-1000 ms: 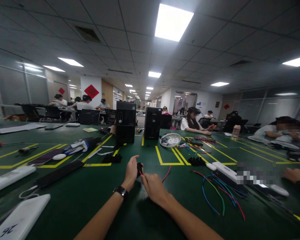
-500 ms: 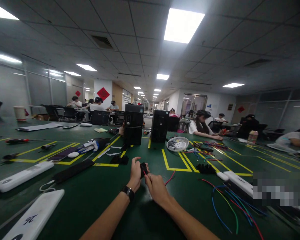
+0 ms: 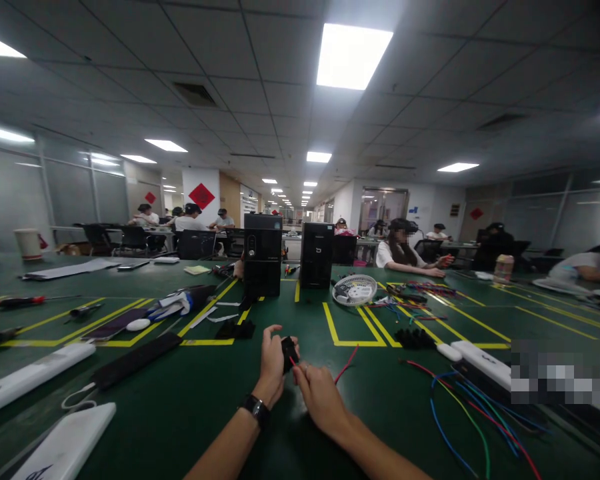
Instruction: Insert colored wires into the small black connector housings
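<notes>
Above the near part of the green table, my left hand grips a small black block-like part, its exact kind too small to make out. My right hand pinches a red wire close to one end. That end meets the face of the black part; whether it sits inside cannot be told. The wire's other end sticks out to the right, beyond my right hand. A watch with a dark strap is on my left wrist.
Blue, green and red wires lie at right. Two black computer towers stand ahead, near a white basket. White power strips, a black pouch and a screwdriver lie left. A person sits across the table.
The view has shifted slightly. Both hands keep nearly the same pose, with the black part and red wire still held together.
</notes>
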The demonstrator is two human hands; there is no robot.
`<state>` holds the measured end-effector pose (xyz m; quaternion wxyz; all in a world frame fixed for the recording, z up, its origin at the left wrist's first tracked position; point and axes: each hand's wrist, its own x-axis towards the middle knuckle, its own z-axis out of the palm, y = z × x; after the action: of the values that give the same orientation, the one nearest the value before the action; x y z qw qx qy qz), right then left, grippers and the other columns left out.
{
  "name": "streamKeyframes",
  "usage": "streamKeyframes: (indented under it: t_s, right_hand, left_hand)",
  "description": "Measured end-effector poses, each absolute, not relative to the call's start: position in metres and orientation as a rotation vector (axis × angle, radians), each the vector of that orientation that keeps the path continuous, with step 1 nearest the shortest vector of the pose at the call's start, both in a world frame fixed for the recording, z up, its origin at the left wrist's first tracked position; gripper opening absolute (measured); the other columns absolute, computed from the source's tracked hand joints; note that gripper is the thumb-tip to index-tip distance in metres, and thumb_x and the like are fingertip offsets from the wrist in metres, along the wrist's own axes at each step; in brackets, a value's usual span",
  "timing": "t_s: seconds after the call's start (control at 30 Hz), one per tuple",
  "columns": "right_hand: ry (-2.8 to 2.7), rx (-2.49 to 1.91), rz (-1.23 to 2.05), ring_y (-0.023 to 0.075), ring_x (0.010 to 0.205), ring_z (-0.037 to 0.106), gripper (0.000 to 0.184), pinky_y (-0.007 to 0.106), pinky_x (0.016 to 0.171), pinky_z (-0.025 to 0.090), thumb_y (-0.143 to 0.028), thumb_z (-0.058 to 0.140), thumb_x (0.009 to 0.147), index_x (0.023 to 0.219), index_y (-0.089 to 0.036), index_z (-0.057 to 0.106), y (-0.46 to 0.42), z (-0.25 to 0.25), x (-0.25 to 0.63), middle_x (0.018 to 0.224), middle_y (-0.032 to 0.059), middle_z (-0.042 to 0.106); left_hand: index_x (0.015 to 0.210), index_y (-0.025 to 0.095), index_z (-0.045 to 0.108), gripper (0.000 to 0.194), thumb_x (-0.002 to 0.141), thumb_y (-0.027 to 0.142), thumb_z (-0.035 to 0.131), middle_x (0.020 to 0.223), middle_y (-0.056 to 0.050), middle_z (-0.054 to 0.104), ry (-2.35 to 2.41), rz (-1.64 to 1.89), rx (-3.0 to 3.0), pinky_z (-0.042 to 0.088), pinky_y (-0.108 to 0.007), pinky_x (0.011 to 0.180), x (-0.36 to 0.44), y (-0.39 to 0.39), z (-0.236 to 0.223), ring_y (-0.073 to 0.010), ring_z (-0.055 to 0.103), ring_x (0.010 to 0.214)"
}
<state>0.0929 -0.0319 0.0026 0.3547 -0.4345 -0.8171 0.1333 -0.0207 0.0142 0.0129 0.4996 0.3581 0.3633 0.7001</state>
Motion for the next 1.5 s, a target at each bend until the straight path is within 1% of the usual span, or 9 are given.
streamKeyframes:
  t_s: [0.27,0.53,0.67,0.73,0.87,1.07,1.27,1.4,1.5]
  right_hand:
    - [-1.982,-1.059,0.288,0.0105,0.055,0.054,0.04,0.021,0.059,0.033,-0.031,0.035,0.097,0.068,-0.017,0.059,-0.04,0.013,0.096,0.062,0.0008,0.062]
    - [-2.233,-1.152,0.184,0.013,0.058,0.06,0.034,0.021,0.057,0.033,-0.027,0.036,0.096,0.075,-0.017,0.061,-0.046,-0.006,0.09,0.064,0.003,0.064]
    - [-2.133,-1.215,0.215,0.0118,0.062,0.06,0.039,0.02,0.061,0.033,-0.029,0.03,0.098,0.077,-0.018,0.061,-0.045,-0.005,0.089,0.068,0.0021,0.065]
    - [-2.096,-1.275,0.233,0.0121,0.063,0.06,0.04,0.021,0.061,0.033,-0.03,0.029,0.098,0.076,-0.018,0.061,-0.041,-0.002,0.091,0.067,0.0016,0.065]
    - [-2.148,-1.424,0.227,0.0139,0.065,0.061,0.032,0.022,0.058,0.03,-0.028,0.035,0.096,0.078,-0.019,0.06,-0.032,0.001,0.096,0.07,0.0024,0.066]
    - [-2.219,-1.498,0.136,0.0177,0.081,0.063,0.023,0.023,0.068,0.035,-0.02,0.04,0.092,0.092,-0.018,0.062,-0.02,0.001,0.105,0.086,0.0072,0.069]
    - [-2.148,-1.475,0.182,0.0173,0.085,0.062,0.028,0.024,0.072,0.037,-0.013,0.036,0.09,0.097,-0.016,0.063,-0.008,0.01,0.127,0.091,0.0077,0.068]
    - [-2.009,-1.478,0.222,0.0158,0.075,0.063,0.027,0.024,0.066,0.036,-0.015,0.035,0.091,0.095,-0.017,0.062,0.0,0.017,0.142,0.082,0.005,0.068]
    - [-1.989,-1.455,0.218,0.0161,0.073,0.063,0.026,0.024,0.064,0.036,-0.016,0.037,0.091,0.092,-0.017,0.062,0.001,0.019,0.144,0.081,0.0049,0.068]
  left_hand:
    - [0.102,0.024,0.038,0.023,0.079,0.026,0.041,0.066,0.005,0.059,0.992,1.796,1.152,0.042,-0.021,0.047,-0.026,0.007,0.011,-0.0104,0.054,0.047]
    - [0.107,0.022,0.034,0.035,0.073,0.02,0.043,0.064,0.003,0.058,0.616,1.827,0.621,0.048,-0.027,0.052,-0.04,0.019,0.021,-0.0128,0.057,0.049]
    - [0.106,0.023,0.036,0.03,0.077,0.026,0.043,0.065,0.003,0.059,0.778,1.865,0.732,0.05,-0.03,0.058,-0.07,0.024,0.014,-0.0127,0.058,0.051]
    - [0.1,0.02,0.041,0.023,0.082,0.035,0.04,0.063,0.001,0.061,0.963,1.715,0.921,0.05,-0.031,0.059,-0.076,0.025,0.005,-0.0137,0.059,0.053]
    - [0.076,0.014,0.053,0.039,0.082,0.051,0.041,0.058,-0.008,0.064,1.158,1.462,1.177,0.047,-0.032,0.056,-0.066,0.032,-0.012,-0.0184,0.06,0.052]
    - [0.061,0.015,0.058,0.048,0.083,0.054,0.038,0.07,-0.011,0.068,1.379,1.336,1.564,0.044,-0.032,0.069,-0.065,0.057,-0.005,-0.0213,0.062,0.069]
    - [0.09,0.02,0.068,0.032,0.078,0.047,0.056,0.1,-0.005,0.067,1.303,0.994,2.02,0.037,-0.031,0.09,-0.092,0.043,0.024,-0.0215,0.057,0.099]
    - [0.12,0.026,0.056,0.05,0.075,0.046,0.064,0.12,-0.005,0.057,1.182,0.479,2.451,0.034,-0.035,0.095,-0.103,0.027,0.035,-0.0228,0.05,0.111]
    - [0.12,0.027,0.054,0.051,0.075,0.048,0.065,0.116,-0.005,0.057,1.222,0.288,2.656,0.033,-0.039,0.093,-0.104,0.037,0.037,-0.0238,0.048,0.109]
